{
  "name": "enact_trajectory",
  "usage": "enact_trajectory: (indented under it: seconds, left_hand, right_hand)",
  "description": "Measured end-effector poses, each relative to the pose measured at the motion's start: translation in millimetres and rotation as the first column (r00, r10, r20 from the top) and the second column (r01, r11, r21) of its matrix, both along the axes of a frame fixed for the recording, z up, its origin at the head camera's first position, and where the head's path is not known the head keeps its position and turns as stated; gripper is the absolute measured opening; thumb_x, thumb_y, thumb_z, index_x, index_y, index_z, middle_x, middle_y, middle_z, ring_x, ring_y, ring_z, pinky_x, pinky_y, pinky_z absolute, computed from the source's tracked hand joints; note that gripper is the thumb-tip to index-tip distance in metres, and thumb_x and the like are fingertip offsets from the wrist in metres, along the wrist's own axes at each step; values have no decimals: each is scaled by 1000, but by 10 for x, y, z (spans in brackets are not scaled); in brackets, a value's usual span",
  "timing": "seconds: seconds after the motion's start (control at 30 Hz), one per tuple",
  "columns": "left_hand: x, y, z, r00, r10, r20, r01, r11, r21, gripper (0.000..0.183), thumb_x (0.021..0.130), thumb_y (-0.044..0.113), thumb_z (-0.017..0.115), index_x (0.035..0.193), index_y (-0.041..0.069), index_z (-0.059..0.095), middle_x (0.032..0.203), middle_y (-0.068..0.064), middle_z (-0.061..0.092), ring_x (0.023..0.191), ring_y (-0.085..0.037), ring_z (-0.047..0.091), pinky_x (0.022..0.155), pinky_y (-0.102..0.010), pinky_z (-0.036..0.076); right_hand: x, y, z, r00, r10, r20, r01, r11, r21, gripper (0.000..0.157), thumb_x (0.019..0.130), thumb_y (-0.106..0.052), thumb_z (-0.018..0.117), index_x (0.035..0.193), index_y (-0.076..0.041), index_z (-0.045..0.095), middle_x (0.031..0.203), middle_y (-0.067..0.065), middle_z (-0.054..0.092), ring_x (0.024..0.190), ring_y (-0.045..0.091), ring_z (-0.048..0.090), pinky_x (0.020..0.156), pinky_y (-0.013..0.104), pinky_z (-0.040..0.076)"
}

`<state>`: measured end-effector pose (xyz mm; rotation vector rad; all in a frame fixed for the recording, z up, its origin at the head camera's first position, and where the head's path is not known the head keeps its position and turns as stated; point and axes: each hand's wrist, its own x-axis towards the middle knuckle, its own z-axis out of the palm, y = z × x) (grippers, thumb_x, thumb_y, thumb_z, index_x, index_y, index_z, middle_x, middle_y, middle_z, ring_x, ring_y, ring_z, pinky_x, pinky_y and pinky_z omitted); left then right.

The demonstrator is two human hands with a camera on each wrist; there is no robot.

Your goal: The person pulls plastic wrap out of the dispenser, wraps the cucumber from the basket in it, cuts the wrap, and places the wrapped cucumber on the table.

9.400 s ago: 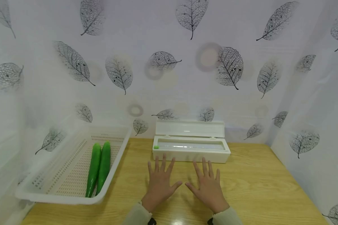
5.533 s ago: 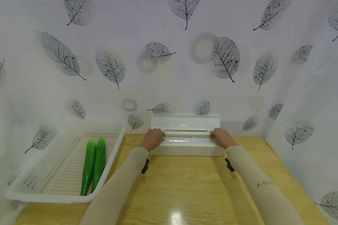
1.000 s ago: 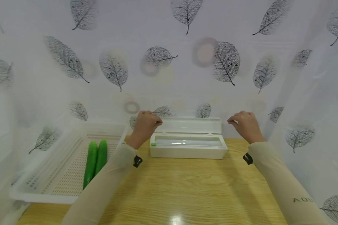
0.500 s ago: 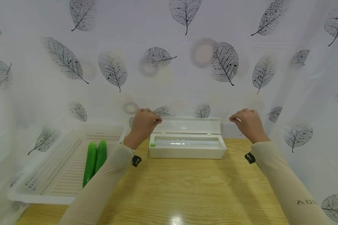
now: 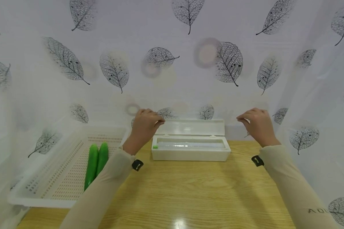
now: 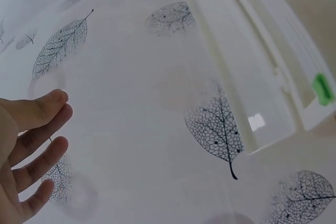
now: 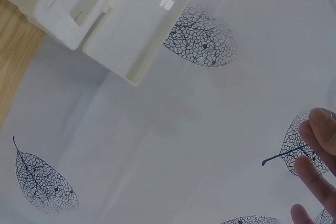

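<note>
A white cling film dispenser (image 5: 190, 155) stands at the back of the table, its lid (image 5: 189, 128) tipped up behind it. Shiny clear film (image 5: 189, 145) shows in its window, with a green slider (image 5: 155, 147) at the left end. My left hand (image 5: 143, 128) is raised at the dispenser's left, thumb and forefinger pinched together, other fingers loose in the left wrist view. Past the right end, my right hand (image 5: 258, 125) pinches the same way. Between the hands any stretched film is too clear to make out; the matching pinches suggest its edge is held.
At the left, a white perforated basket (image 5: 40, 202) holds two green cucumbers (image 5: 91, 167), partly hidden by the left sleeve (image 5: 100, 187). A pale leaf-print sheet (image 5: 189, 79) hangs close behind the dispenser. The wooden table (image 5: 189, 190) spreads in front.
From open on the table, both hands went to the dispenser, then rose off it, pinching. Over the last second they drift slightly up and apart. The dispenser and cucumbers stay put.
</note>
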<state>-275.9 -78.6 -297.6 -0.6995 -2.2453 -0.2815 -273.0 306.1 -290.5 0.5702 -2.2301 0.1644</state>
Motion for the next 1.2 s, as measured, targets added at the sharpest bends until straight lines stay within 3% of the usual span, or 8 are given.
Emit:
enact_trajectory:
  seconds: [0.43,0.63,0.87,1.2]
  left_hand:
    - [218,-58,13,999,-26,-43,26,1000,-2,9,79,22,73,83,15,76,82,-1,73,82,-20,64,84,-40,47]
    - [375,-102,-37,997,-57,-46,56,998,-17,8,79,22,74,83,16,76,80,1,73,82,-18,63,85,-41,46]
    - [510,-138,-75,989,-102,-108,100,995,-21,8,75,19,77,80,14,76,76,1,73,79,-18,63,84,-39,47]
    - [635,-124,-68,985,-128,-119,129,992,2,7,75,18,77,81,14,76,75,1,72,78,-18,62,85,-39,47]
  right_hand:
    - [178,4,38,999,12,-46,-11,1000,12,11,70,-1,77,80,-2,74,75,15,71,78,32,61,80,52,44]
    - [361,20,11,996,39,-74,-36,999,34,14,67,-1,78,80,-3,74,74,14,70,77,32,60,76,50,43]
    - [574,2,17,990,80,-112,-73,995,64,19,63,1,80,81,-1,74,74,15,70,76,31,60,76,51,44]
    - [655,28,9,990,85,-117,-82,996,28,21,64,1,79,84,-2,74,76,15,70,78,32,61,80,51,43]
